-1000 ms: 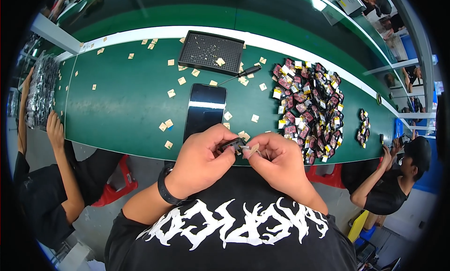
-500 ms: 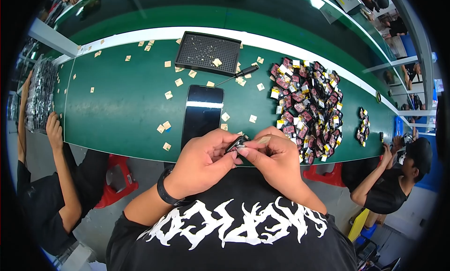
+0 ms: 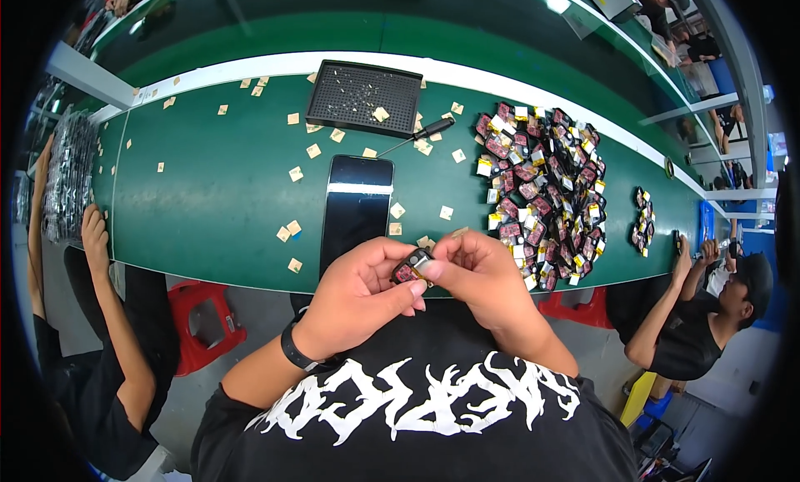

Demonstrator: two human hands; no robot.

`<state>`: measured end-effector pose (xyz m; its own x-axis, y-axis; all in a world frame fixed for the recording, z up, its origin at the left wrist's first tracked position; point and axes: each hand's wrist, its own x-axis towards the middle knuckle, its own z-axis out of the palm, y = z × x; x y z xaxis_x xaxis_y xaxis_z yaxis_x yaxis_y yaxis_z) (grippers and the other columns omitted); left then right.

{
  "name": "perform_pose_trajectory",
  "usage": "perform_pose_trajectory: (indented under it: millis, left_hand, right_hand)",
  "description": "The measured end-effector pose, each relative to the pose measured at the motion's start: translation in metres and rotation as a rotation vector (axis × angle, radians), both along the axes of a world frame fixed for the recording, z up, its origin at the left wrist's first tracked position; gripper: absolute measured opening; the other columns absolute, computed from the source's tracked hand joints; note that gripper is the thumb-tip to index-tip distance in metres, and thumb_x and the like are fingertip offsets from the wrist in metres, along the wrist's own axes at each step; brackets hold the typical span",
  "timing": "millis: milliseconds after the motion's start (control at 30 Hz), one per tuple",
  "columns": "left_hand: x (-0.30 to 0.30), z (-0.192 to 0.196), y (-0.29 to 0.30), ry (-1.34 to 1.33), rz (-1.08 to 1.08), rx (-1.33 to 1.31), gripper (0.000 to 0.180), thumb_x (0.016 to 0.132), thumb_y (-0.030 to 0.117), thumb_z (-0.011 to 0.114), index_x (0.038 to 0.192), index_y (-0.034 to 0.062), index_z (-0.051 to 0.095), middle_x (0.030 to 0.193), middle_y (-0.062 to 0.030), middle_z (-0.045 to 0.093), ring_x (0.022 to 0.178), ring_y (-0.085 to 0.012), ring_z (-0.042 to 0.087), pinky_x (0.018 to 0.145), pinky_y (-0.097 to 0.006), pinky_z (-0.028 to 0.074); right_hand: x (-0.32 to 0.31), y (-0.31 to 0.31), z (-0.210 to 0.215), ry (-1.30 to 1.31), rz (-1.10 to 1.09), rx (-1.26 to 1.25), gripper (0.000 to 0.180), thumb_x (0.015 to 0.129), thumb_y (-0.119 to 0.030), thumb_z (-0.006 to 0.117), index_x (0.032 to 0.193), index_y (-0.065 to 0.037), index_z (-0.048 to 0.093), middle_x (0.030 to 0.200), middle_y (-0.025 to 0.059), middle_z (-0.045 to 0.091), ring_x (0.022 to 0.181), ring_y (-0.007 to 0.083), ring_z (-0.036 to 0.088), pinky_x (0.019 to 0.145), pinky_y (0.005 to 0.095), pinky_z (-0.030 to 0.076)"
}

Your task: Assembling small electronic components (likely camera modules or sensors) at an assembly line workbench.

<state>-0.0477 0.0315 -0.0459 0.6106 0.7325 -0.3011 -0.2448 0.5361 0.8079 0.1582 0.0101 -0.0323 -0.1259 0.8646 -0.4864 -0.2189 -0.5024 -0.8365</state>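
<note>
1. Unit (image 3: 406, 269), small, black and rounded with a reddish face, sits between the two hands, off the near right corner of the phone (image 3: 357, 207), which I take as my landmark.
2. On my feed the left hand (image 3: 371, 284) pinches the unit from its left side, thumb in front and fingers curled around behind.
3. The right hand (image 3: 471, 267) closes on the unit's right end, thumb tip laid over its face and index finger bent at its upper edge.
4. I see a beige scrap (image 3: 459, 232) at the right fingers; whether they grip it, I cannot tell.
5. Beyond the phone stands a black tray (image 3: 404, 86) with a few crumbs and a beige piece in it.
6. A screwdriver (image 3: 434, 129) lies just past the phone's far right corner, its shaft pointing back toward the phone.
7. Beige squares (image 3: 313, 150) lie scattered on both sides of the phone.
8. Well right of the phone I have a large heap of similar units (image 3: 542, 203), and farther right a smaller cluster (image 3: 643, 222).
</note>
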Motion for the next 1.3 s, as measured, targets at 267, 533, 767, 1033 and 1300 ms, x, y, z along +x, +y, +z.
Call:
perform_pose_trajectory:
  millis: [267, 533, 767, 1033, 1300]
  left_hand:
    - [-0.011, 0.003, 0.0, 0.073, 0.076, -0.091, 0.023, 0.098, 0.001, 0.065, 0.119, -0.006, 0.058, 0.101, -0.0157, 0.072, 0.079, -0.0137, 0.07, 0.07, -0.027, 0.059]
    - [-0.027, 0.009, 0.004, 0.138, 0.135, -0.014, 0.029, 0.098, 0.001, 0.063, 0.126, -0.0089, 0.058, 0.105, -0.0164, 0.072, 0.081, -0.0141, 0.069, 0.072, -0.027, 0.06]
    - [-0.044, 0.037, 0.004, 0.116, 0.082, 0.074, 0.045, 0.098, -0.004, 0.055, 0.143, -0.0088, 0.051, 0.105, -0.0126, 0.07, 0.089, -0.0141, 0.07, 0.082, -0.029, 0.06]
    - [-0.053, 0.043, -0.001, 0.089, 0.056, 0.201, 0.048, 0.094, -0.008, 0.051, 0.142, -0.009, 0.052, 0.1, -0.0107, 0.07, 0.088, -0.0124, 0.07, 0.082, -0.027, 0.059]
    - [-0.055, 0.045, 0.005, 0.219, -0.032, 0.327, 0.048, 0.092, -0.01, 0.055, 0.14, -0.0074, 0.056, 0.095, -0.0099, 0.07, 0.083, -0.0098, 0.068, 0.074, -0.024, 0.056]
  right_hand:
    - [0.029, -0.016, 0.017, -0.254, -0.138, 0.207, 0.022, 0.093, -0.009, 0.075, 0.11, 0.002, 0.068, 0.096, 0.0011, 0.066, 0.081, 0.0057, 0.059, 0.074, 0.0212, 0.047]
    - [0.027, -0.009, 0.022, -0.908, 0.11, 0.418, 0.025, 0.085, -0.01, 0.08, 0.105, 0.001, 0.071, 0.09, 0.006, 0.064, 0.06, 0.0087, 0.048, 0.054, 0.0255, 0.04]
    - [0.02, -0.009, 0.034, -0.841, 0.238, 0.545, 0.024, 0.085, -0.01, 0.08, 0.105, 0.001, 0.071, 0.094, 0.0088, 0.067, 0.062, 0.0107, 0.052, 0.056, 0.0246, 0.042]
    - [0.009, -0.01, 0.034, -0.779, 0.302, 0.53, 0.022, 0.086, -0.01, 0.08, 0.104, 0.001, 0.071, 0.091, 0.0077, 0.068, 0.06, 0.009, 0.052, 0.054, 0.0243, 0.04]
    - [0.011, -0.012, 0.034, -0.776, 0.334, 0.508, 0.023, 0.087, -0.009, 0.079, 0.106, 0.0, 0.07, 0.094, 0.0091, 0.069, 0.062, 0.01, 0.055, 0.054, 0.0249, 0.042]
